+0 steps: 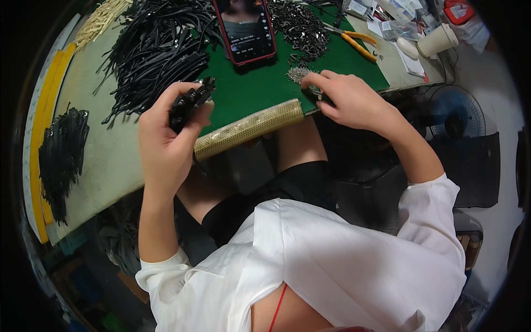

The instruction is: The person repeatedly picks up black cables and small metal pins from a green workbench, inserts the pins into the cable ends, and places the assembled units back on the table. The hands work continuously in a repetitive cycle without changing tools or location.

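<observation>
My left hand [168,133] is wrapped round a cluster of black plastic pieces [182,107] with small shiny spots, held up over the left end of the padded roll. To the right, my right hand [348,99] is at the table's front edge, its fingers curled together beside a small pile of tiny grey metal parts [298,74]. Something small and silvery shows below those fingertips, too small to name. Between my hands, a yellowish mesh-covered roll [249,130] runs along the front edge of the green mat [238,91].
A large heap of black straps [160,50] covers the back left, with a smaller black bundle [63,160] at far left. A red-cased phone [246,33] stands behind the mat's middle. Small dark parts [301,30], orange-handled pliers [359,47] and a white cup [438,41] lie back right.
</observation>
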A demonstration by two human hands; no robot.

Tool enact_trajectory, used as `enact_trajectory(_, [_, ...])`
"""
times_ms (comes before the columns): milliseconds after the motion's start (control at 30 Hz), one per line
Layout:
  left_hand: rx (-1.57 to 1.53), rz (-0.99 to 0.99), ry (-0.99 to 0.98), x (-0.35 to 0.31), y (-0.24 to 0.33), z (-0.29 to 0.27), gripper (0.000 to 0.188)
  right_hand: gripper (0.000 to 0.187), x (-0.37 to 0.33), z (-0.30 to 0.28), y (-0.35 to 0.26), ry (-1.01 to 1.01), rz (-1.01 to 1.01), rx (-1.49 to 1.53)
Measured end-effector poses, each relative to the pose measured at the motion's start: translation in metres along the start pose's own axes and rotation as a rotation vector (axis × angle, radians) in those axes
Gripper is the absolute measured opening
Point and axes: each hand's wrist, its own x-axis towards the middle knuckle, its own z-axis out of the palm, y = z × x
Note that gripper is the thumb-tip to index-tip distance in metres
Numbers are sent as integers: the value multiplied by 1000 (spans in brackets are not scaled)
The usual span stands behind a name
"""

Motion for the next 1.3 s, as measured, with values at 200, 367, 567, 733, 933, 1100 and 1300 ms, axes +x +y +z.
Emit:
enact_trajectory(200, [205,82,26,-3,6,5,14,37,1,0,-1,51,-65,31])
enact_trajectory(367, [494,510,137,-5,-5,25,40,32,-2,-19,-62,-72,40,1198])
enact_trajectory(567, [514,535,164,-8,-7,30,41,35,3,-2,-92,-64,37,1590])
enact_trajectory(733, [512,526,157,-9,-8,29,42,36,6,-2,-94,-94,29,1627])
enact_trajectory(933, [458,509,155,-9,-7,29,42,35,6,0,-96,-86,28,1626])
enact_trajectory(1100, [449,512,155,-6,-7,29,41,34,4,-2,-101,-32,46,1586])
enact_trajectory(1300, [495,623,176,-1,-10,30,45,30,3,10,-110,218,-55,1341])
